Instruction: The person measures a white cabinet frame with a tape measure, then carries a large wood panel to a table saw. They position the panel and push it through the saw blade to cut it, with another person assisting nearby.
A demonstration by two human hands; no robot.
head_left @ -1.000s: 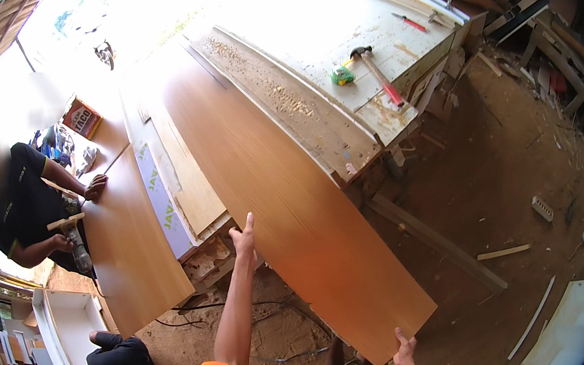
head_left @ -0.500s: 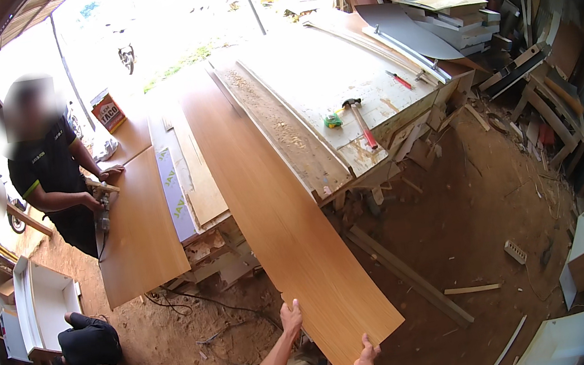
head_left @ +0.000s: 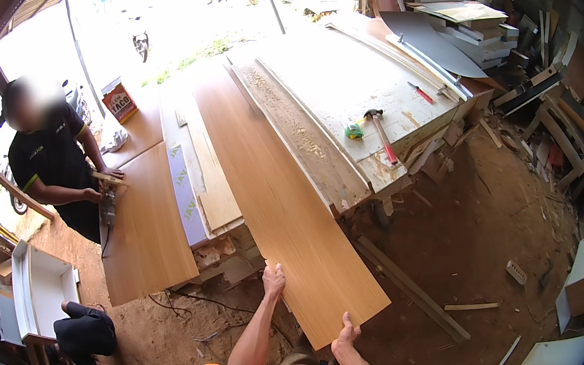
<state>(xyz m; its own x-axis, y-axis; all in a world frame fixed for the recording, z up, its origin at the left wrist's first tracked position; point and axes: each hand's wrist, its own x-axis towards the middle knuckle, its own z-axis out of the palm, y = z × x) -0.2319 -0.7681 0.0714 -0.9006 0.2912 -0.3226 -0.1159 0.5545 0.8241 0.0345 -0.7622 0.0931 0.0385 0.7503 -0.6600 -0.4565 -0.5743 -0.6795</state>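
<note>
A long wood-grain board [head_left: 308, 247] runs from my hands up onto the workbench, its near end sticking out past the bench toward me. My left hand [head_left: 274, 280] is closed on the board's left edge. At the near end, my right hand [head_left: 344, 333] grips the short edge, thumb on top and fingers underneath out of sight. Just right of the board, a sawdust-strewn plank [head_left: 273, 103] lies on the bench. Farther right are a red-handled hammer [head_left: 381, 138] and a green tape measure [head_left: 353, 131].
A co-worker [head_left: 53, 152] at left works a power tool along another wood-grain panel [head_left: 146, 233]. A second person [head_left: 85, 331] is low at the left. White sheets cover the workbench [head_left: 350, 62]. Loose strips [head_left: 411, 285] and a cable [head_left: 227, 304] lie on the dirt floor.
The board's near end now sits higher and slightly left in view, both hands still gripping it. My view has shifted a little. The co-worker's tool has moved slightly up along the panel.
</note>
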